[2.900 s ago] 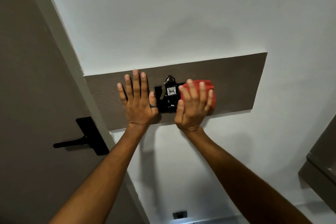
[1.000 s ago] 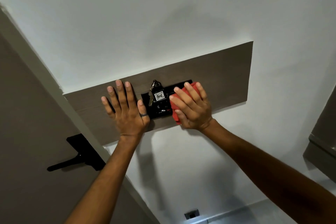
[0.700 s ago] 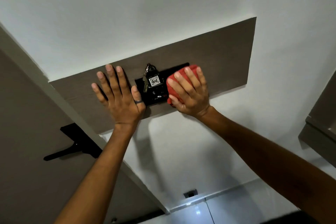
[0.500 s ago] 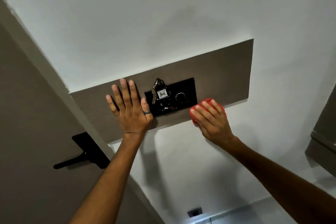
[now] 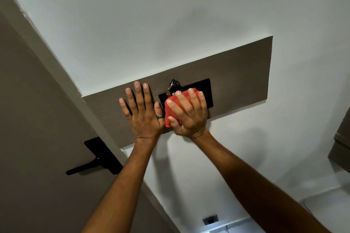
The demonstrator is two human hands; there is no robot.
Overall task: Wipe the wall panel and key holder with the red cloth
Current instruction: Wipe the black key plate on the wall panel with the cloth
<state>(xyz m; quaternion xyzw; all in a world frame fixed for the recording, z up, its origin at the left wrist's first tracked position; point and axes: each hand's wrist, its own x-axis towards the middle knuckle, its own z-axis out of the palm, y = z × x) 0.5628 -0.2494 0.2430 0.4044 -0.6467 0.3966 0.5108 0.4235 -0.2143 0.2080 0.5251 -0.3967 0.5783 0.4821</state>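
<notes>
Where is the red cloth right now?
The red cloth is bunched under the right hand, pressed over the black key holder plate on the brown wood-grain wall panel, just right of the flat left hand.

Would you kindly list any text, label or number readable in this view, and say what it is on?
None can be read.
White key tag on the black key holder: mostly hidden behind the red cloth under the right hand; its writing is unreadable.
Wall panel: no text.
</notes>
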